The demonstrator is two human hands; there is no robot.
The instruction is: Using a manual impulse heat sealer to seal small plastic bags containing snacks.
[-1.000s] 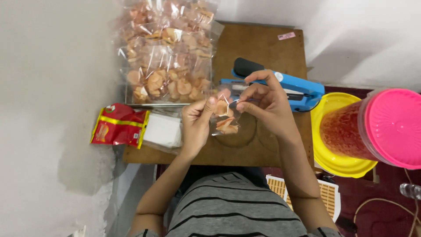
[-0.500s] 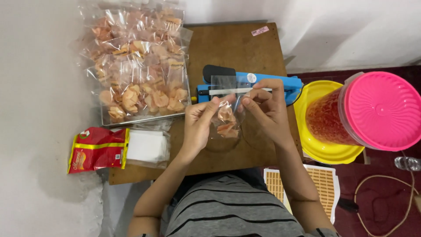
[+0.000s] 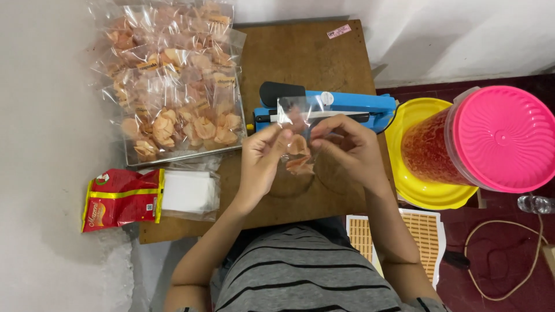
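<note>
we've got left hand (image 3: 261, 159) + right hand (image 3: 347, 144) both pinched on clear bag (image 3: 298, 136) w/ crackers, unsealed, just near blue sealer (image 3: 324, 107). filled bags (image 3: 173, 86) far left look done.

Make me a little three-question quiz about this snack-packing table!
1. True or false: both hands hold the small clear bag of crackers.
2. What lies just beyond the left hand and right hand? A) blue heat sealer B) a kettle C) a laptop
3. Fill in: the big jar has a ____ lid.

Key: 1 true; 2 A; 3 pink.
</note>
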